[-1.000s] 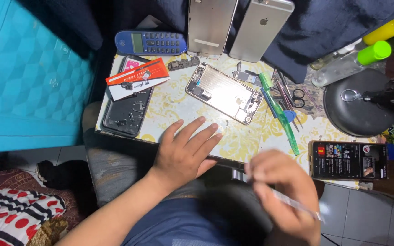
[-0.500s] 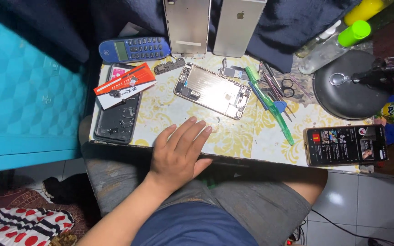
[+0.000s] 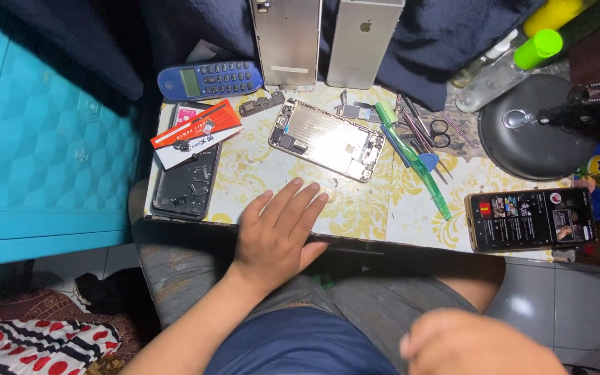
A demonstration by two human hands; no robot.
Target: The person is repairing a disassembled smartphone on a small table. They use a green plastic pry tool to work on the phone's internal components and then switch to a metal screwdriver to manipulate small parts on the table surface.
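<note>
My left hand lies flat on the near edge of the small floral-topped table, fingers spread, holding nothing. Just beyond its fingertips lies an opened silver phone chassis with its insides showing. My right hand is low over my lap at the bottom right, blurred, fingers curled; whether it holds anything cannot be made out. A dark detached phone screen panel lies at the table's left end, partly under a red and white card package.
A blue keypad handset and two silver phone backs lie at the far edge. Green tools, tweezers and small scissors lie right of the chassis. A lit phone, black round base and green-capped bottle occupy the right.
My right hand, which held a thin tool at the table edge, went out of view and is now low over my lap. My left hand stays flat on the table edge.
</note>
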